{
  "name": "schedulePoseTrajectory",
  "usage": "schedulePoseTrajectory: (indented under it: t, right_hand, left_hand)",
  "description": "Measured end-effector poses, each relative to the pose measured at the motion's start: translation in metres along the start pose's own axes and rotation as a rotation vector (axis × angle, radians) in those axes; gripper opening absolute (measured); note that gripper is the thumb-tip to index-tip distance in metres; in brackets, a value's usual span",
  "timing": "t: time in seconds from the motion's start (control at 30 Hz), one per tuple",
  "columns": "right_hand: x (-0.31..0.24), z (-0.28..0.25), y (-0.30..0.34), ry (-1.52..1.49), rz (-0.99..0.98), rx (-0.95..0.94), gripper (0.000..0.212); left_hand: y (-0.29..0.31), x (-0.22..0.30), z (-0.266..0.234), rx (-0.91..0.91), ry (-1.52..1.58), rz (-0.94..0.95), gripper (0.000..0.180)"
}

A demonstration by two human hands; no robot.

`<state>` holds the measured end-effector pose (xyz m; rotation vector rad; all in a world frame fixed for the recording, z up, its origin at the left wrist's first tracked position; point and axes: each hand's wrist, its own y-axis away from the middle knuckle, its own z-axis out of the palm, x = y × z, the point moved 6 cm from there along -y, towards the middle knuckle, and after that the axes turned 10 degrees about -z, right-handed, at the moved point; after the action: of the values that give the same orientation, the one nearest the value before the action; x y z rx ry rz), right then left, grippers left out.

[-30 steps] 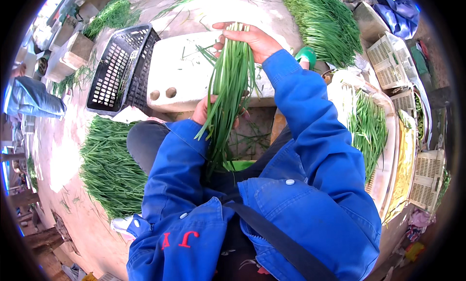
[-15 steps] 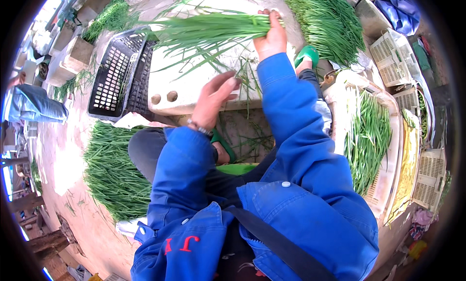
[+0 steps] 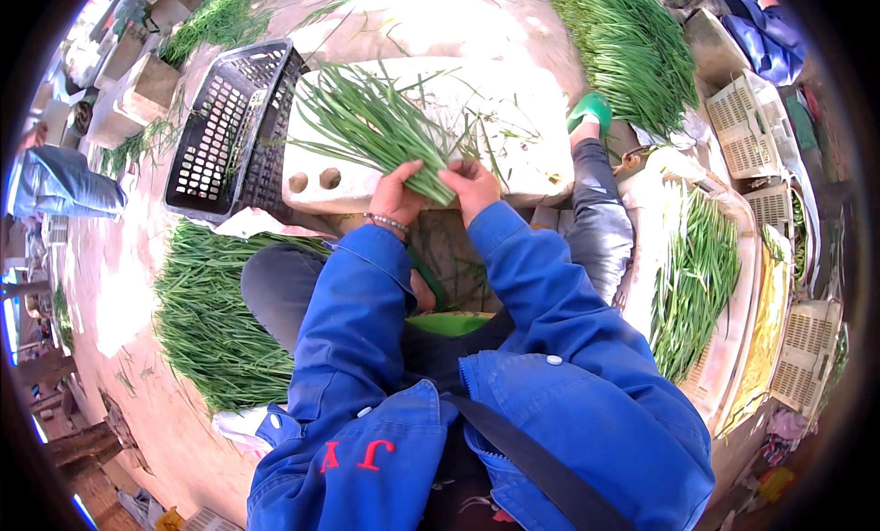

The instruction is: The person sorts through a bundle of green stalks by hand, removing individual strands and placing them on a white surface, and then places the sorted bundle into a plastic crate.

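A bunch of garlic chives (image 3: 371,114) is held over a white foam block (image 3: 522,100), its leaf tips fanned toward the far left. My left hand (image 3: 394,201) is closed around the bunch near the stem ends, a beaded bracelet on its wrist. At the right side of those stems, my right hand (image 3: 474,187) has its fingers pinched together on the chives. Whether it grips a few stalks or the whole edge is hard to make out. Loose green blades are scattered over the block beside the hands.
A black plastic crate (image 3: 206,155) stands left of the block. Heaps of chives lie at the near left (image 3: 220,320) and far right (image 3: 632,54). More chives fill a pale basket (image 3: 747,283) at my right. A person in jeans (image 3: 69,182) is at the far left.
My right hand has brought the chives back toward me from the far side of the block. My left hand, free and raised before, now grips them near the stem ends.
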<state>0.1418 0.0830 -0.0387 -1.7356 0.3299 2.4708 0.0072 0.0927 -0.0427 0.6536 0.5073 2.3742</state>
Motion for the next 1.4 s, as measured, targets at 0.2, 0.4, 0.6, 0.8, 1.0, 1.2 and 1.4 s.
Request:
schedulePoseTrajectory:
  t: [0.2, 0.4, 0.6, 0.8, 1.0, 1.2, 1.4]
  right_hand:
    - [0.053, -0.018, 0.012, 0.133, 0.372, -0.050, 0.028]
    - [0.076, -0.018, 0.012, 0.387, 0.453, -0.222, 0.030]
    - [0.075, -0.017, 0.010, 0.389, 0.270, -0.373, 0.036]
    - [0.040, -0.006, 0.014, 0.053, 0.394, -0.236, 0.033]
    - [0.076, -0.035, 0.020, 0.096, 0.641, -0.068, 0.025]
    - [0.052, -0.022, 0.025, 0.459, 0.621, -0.247, 0.035]
    - [0.081, -0.029, 0.017, 0.500, 0.689, -0.390, 0.024]
  left_hand:
    - [-0.012, -0.031, -0.058, 0.063, 0.186, -0.059, 0.038]
    - [0.005, -0.061, -0.068, 0.121, 0.307, 0.099, 0.040]
    - [0.001, -0.058, -0.073, 0.148, -0.109, 0.203, 0.028]
    - [0.019, -0.034, -0.035, 0.090, -0.095, 0.144, 0.026]
    - [-0.010, -0.068, -0.091, 0.172, 0.201, -0.091, 0.030]
    - [-0.007, -0.070, -0.090, 0.326, 0.160, -0.027, 0.027]
    - [-0.005, -0.070, -0.084, 0.312, -0.067, -0.008, 0.025]
